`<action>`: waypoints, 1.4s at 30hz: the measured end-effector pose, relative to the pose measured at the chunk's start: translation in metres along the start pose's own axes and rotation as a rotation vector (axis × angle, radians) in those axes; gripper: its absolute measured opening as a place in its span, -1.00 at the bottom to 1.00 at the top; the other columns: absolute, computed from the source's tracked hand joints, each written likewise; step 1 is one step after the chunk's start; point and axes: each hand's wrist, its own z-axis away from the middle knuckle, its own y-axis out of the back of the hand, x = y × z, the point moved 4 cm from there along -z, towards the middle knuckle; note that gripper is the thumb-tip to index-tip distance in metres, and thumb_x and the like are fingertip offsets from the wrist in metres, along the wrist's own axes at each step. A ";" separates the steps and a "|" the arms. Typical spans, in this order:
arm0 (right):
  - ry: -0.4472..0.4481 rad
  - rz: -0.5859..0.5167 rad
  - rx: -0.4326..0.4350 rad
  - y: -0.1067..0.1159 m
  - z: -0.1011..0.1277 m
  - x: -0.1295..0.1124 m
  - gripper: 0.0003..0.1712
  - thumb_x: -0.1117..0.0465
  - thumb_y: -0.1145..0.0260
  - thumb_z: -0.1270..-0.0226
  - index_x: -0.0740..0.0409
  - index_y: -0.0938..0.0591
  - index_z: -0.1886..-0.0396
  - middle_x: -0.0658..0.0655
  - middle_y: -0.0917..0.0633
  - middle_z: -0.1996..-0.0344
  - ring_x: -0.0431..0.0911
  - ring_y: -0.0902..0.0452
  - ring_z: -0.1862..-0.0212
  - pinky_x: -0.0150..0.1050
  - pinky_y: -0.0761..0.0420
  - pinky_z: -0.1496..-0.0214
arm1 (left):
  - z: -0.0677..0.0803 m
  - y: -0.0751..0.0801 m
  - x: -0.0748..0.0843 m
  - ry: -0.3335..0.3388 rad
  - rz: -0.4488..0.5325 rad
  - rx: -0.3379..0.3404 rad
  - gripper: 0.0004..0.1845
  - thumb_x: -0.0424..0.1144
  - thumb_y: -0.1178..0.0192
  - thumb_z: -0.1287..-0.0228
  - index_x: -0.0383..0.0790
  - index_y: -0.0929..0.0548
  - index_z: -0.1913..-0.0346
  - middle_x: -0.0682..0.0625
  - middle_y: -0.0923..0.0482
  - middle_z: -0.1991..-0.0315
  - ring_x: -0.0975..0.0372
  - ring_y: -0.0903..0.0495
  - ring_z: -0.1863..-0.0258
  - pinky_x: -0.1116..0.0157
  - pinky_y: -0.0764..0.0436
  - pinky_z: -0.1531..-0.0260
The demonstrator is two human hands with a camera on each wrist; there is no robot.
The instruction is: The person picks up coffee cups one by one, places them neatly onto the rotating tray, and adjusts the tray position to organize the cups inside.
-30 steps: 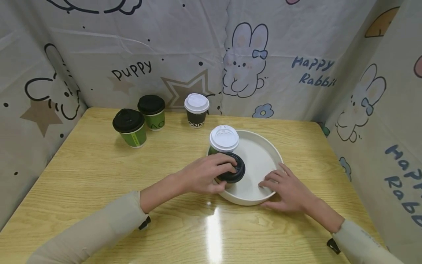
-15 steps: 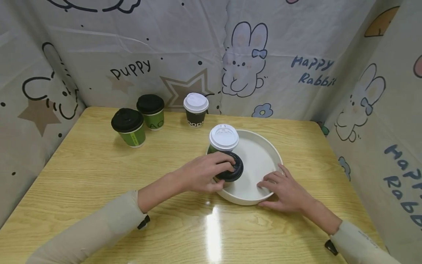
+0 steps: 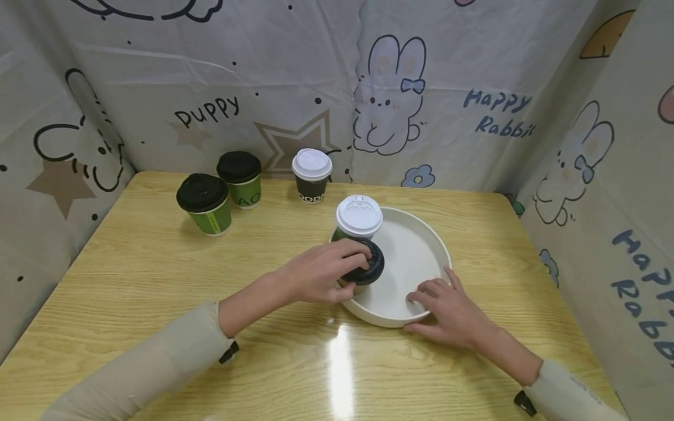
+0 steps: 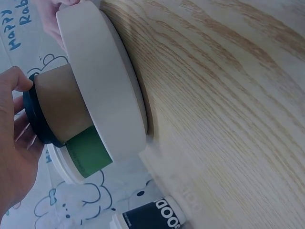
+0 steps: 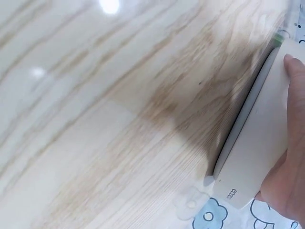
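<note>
My left hand [image 3: 322,272] holds a brown paper coffee cup [image 4: 62,102] by its black lid [image 3: 375,270], fingers over the top and thumb at the near side. The cup is upright inside the left part of a round white tray [image 3: 387,320]. Right behind it in the tray stands a green coffee cup [image 4: 90,151] with a white lid [image 3: 359,215]. My right hand [image 3: 449,311] grips the tray's near right rim, thumb low on the outer wall and fingers over the edge. The brown cup's body is mostly hidden in the head view.
Two green cups with black lids, a front one [image 3: 205,204] and a rear one [image 3: 240,178], stand at the back left of the wooden table [image 3: 158,269]. A black cup with a white lid [image 3: 312,175] stands near the printed cloth backdrop [image 3: 295,58].
My left hand and the brown cup have shifted slightly back and left, closer to the white-lidded cup. My right hand has slid a little left along the tray's rim.
</note>
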 end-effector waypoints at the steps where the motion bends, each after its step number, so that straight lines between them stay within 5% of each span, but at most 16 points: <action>1: -0.002 0.002 0.003 0.000 0.000 -0.001 -0.39 -0.43 -0.33 -0.16 -0.12 -0.68 0.03 -0.03 -0.63 0.10 -0.03 -0.50 -0.06 0.36 0.06 -0.42 | 0.000 0.000 0.000 0.002 -0.002 -0.001 -0.70 -0.27 -0.28 -0.16 -0.16 -0.59 0.02 -0.09 -0.49 -0.18 0.14 -0.47 -0.16 0.22 -0.56 -0.11; 30: -0.041 0.023 0.102 -0.004 0.000 -0.018 -0.40 -0.37 -0.41 -0.12 -0.02 -0.69 0.08 0.07 -0.63 0.14 0.03 -0.53 0.03 0.41 -0.02 -0.36 | 0.000 0.005 -0.007 0.066 0.007 -0.046 -0.72 -0.27 -0.28 -0.19 -0.16 -0.58 0.02 -0.09 -0.49 -0.22 0.12 -0.49 -0.18 0.19 -0.55 -0.14; 42: -0.120 0.046 0.085 -0.004 -0.001 -0.029 -0.39 -0.37 -0.41 -0.12 -0.01 -0.69 0.08 0.08 -0.64 0.16 0.05 -0.56 0.05 0.44 0.00 -0.36 | 0.001 0.006 -0.012 0.065 0.006 -0.036 -0.71 -0.30 -0.26 -0.17 -0.19 -0.57 0.03 -0.12 -0.50 -0.22 0.10 -0.50 -0.17 0.19 -0.54 -0.15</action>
